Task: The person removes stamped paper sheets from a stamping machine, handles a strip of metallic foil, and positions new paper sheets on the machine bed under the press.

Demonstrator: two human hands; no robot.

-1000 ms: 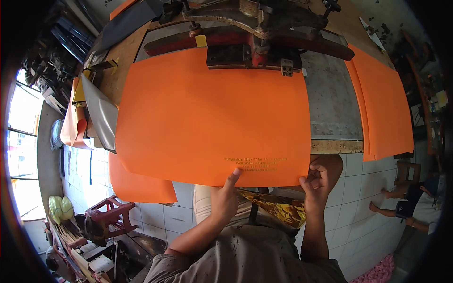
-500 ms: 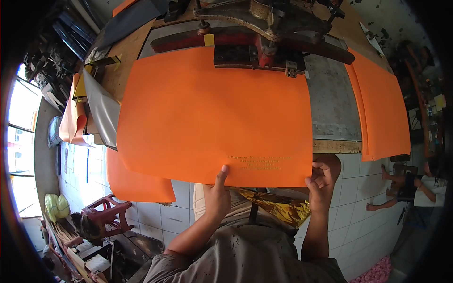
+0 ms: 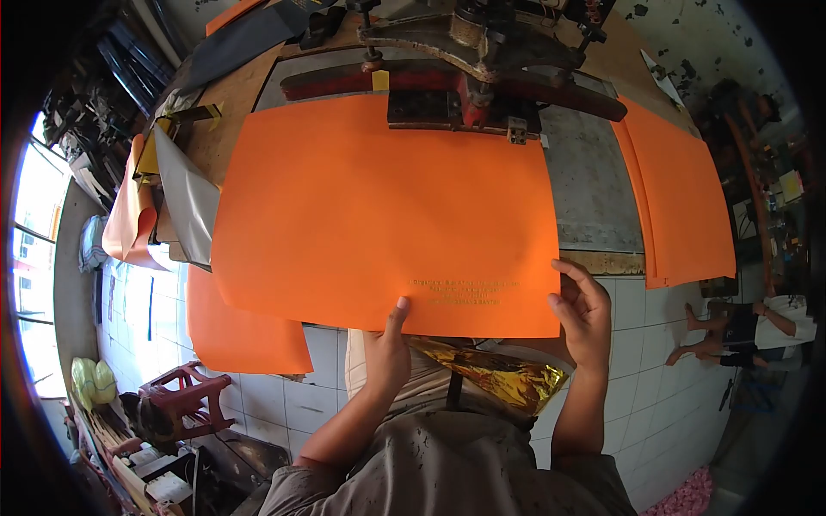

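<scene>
A large orange sheet (image 3: 370, 206) lies across the press bed, its near edge reaching over my lap. Small gold lettering (image 3: 465, 291) shows near its lower right corner. My left hand (image 3: 391, 348) grips the near edge, thumb on top and fingers hidden underneath. At the right edge, my right hand (image 3: 582, 314) has thumb and fingers apart, beside the sheet near its corner. The far edge of the sheet lies under the dark head of the press (image 3: 422, 109). Gold foil (image 3: 508, 378) hangs below the near edge, over my lap.
More orange sheets (image 3: 680, 198) lie at the right, and another (image 3: 249, 335) hangs at the lower left. A silver sheet (image 3: 182, 193) stands left of the bed. A red stool (image 3: 185, 400) is on the floor. Another person (image 3: 748, 331) sits at the far right.
My right hand has moved up along the sheet's right edge and its fingers have spread from the corner. My left hand still holds the near edge. The view has shifted slightly.
</scene>
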